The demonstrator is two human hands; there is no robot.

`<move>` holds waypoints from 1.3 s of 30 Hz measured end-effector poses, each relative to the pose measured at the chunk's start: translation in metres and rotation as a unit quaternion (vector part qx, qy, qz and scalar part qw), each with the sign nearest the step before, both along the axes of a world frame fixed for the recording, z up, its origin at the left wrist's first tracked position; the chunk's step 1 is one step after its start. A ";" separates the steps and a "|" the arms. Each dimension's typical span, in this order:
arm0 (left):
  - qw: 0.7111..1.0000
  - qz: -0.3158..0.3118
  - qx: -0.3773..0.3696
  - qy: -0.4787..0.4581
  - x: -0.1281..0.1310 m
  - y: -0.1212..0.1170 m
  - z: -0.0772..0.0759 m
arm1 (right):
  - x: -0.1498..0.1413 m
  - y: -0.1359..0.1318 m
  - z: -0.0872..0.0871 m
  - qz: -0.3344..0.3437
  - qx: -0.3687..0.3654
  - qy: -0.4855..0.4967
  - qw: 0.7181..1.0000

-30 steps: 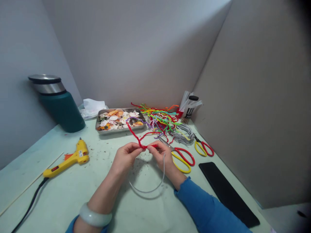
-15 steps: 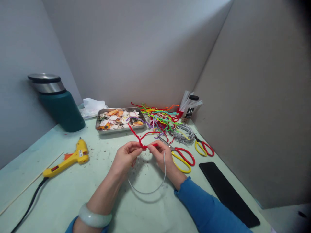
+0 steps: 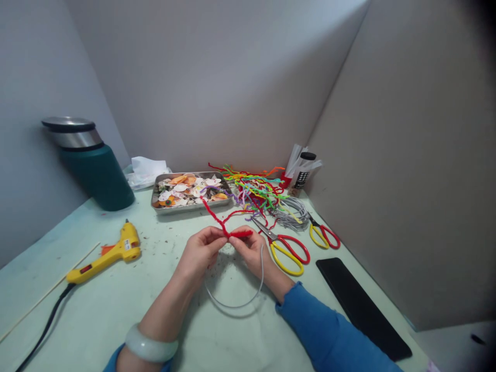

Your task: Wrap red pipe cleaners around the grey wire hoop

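Note:
Red yarn [image 3: 241, 234] is wound along part of a grey wire [image 3: 237, 306], whose bare length hangs in a curve below my hands. My left hand [image 3: 204, 250] pinches the wound part from the left, thumb against fingers. From the other side, my right hand [image 3: 251, 251] grips the same red section, its thumb tip close to my left thumb. One loose yarn end [image 3: 210, 210] sticks up and to the left from between the hands. Just right of my right hand lie scissors [image 3: 287, 251] with one red and one yellow handle.
A metal tray [image 3: 189, 208] of shells stands behind my hands, beside tangled coloured yarn [image 3: 259, 188] and a coil of grey wire [image 3: 292, 214]. Left are a yellow glue gun [image 3: 104, 261] and a green bottle [image 3: 98, 175]. Smaller scissors [image 3: 324, 235] and a black strip [image 3: 360, 305] lie right.
My right hand's fingertips have slid left along the red yarn, toward my left thumb, and more of the wound part shows above them. The left hand has hardly moved.

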State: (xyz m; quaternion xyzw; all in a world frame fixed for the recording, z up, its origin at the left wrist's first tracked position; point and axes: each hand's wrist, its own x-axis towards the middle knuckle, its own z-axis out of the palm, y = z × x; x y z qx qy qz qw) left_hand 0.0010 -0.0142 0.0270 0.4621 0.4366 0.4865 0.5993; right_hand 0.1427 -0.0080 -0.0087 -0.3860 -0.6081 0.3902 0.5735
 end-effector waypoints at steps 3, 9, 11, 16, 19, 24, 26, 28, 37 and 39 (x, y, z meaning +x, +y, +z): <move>0.999 0.017 0.023 0.032 0.001 0.000 -0.001 | -0.001 0.000 0.000 -0.014 0.003 0.001 1.000; 0.991 0.053 0.049 0.112 0.002 -0.002 0.002 | 0.000 -0.001 0.006 -0.010 -0.031 0.018 0.999; 0.996 0.023 0.023 0.080 0.001 -0.002 0.003 | 0.000 -0.002 0.008 -0.004 -0.035 0.020 0.999; 0.994 -0.037 -0.086 -0.055 -0.003 -0.001 0.005 | 0.001 -0.003 0.008 0.020 -0.017 0.015 1.000; 0.987 -0.074 -0.120 -0.071 -0.006 0.001 0.003 | 0.002 -0.002 0.006 0.031 -0.002 0.012 0.999; 0.977 -0.131 -0.149 -0.079 -0.009 0.001 0.002 | 0.002 -0.002 0.005 0.036 -0.008 0.014 0.999; 0.975 -0.131 -0.156 -0.089 -0.010 0.001 0.003 | 0.002 -0.003 0.007 0.039 -0.012 0.014 0.999; 0.974 -0.127 -0.159 -0.096 -0.010 0.001 0.003 | 0.002 -0.005 0.008 0.044 -0.018 0.012 0.999; 0.977 -0.108 -0.153 -0.103 -0.009 0.000 0.005 | 0.003 -0.008 0.008 0.036 -0.012 0.006 0.999; 0.978 -0.110 -0.148 -0.099 -0.009 0.000 0.005 | 0.003 -0.008 0.008 0.037 -0.008 0.006 0.999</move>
